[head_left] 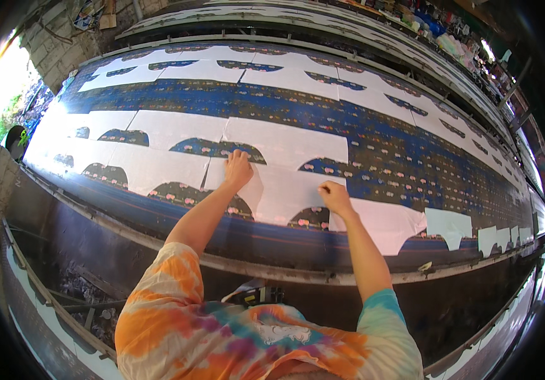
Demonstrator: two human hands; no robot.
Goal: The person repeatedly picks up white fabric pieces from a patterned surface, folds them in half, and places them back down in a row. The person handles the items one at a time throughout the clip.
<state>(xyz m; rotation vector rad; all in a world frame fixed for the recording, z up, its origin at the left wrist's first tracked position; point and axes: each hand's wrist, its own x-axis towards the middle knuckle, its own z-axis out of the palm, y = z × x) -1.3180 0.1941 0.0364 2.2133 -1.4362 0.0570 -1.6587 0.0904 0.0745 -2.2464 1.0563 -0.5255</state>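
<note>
A white cut fabric piece (pixel 285 193) lies in the near row on a long printing table, between my two hands. My left hand (pixel 239 170) is closed in a pinch at its upper left edge, beside a dark curved gap that shows the table. Closer to its upper right corner, my right hand (pixel 337 197) is closed too, with thumb and fingers together at the cloth. The fingertips partly hide the edges they hold. Right of my right hand, another white fabric piece (pixel 383 225) hangs a little over the table's near side.
The dark blue table surface (pixel 386 155) carries small pink and pale marks. Several white pieces (pixel 294 136) lie in rows. Smaller white pieces (pixel 448 225) overhang the near rail (pixel 272 272) on the right. More long tables stand beyond; a block wall (pixel 57 44) rises at left.
</note>
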